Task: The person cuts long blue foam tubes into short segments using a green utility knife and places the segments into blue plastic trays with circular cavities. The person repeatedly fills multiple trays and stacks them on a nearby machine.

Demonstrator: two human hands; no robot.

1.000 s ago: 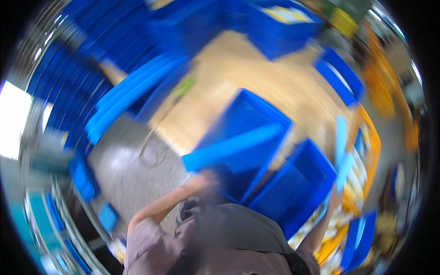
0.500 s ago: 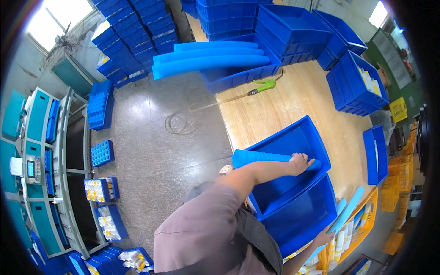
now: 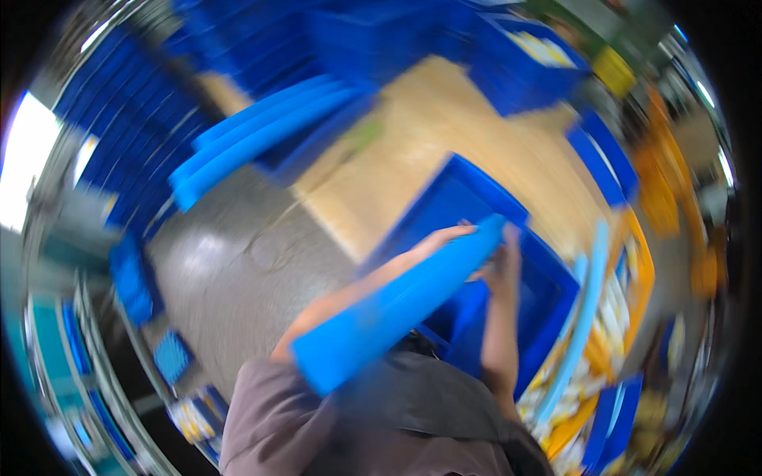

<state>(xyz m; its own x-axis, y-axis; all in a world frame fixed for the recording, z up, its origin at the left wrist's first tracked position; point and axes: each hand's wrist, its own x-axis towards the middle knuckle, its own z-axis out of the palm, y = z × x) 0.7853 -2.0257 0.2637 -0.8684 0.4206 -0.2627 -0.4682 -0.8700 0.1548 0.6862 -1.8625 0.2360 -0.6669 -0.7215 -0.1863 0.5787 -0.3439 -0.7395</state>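
Note:
A long blue tube (image 3: pixel 401 301) slants across the front of my body, its wide end low on the left and its narrow end up on the right. My left hand (image 3: pixel 454 233) is at the narrow end, partly hidden behind the tube, and the tube crosses over the left forearm. On the other side of that end is my right hand (image 3: pixel 502 252), blurred, its fingers around the tube. Both hands are above two blue bins, a farther bin (image 3: pixel 452 178) and a nearer bin (image 3: pixel 548 274), on the wooden table (image 3: pixel 429 103).
Light blue tubes (image 3: pixel 586 317) lean by an orange crate (image 3: pixel 641 262) of white and yellow pieces at right. Several blue tubes (image 3: pixel 262 127) jut from a bin at far left, near a blurred green air gun (image 3: pixel 363 135). Stacked blue bins (image 3: pixel 349 40) stand at the back.
The blue tube has come up out of the farther bin toward my body. My right hand has left the light blue tubes and joined the left at the blue tube. The view has turned.

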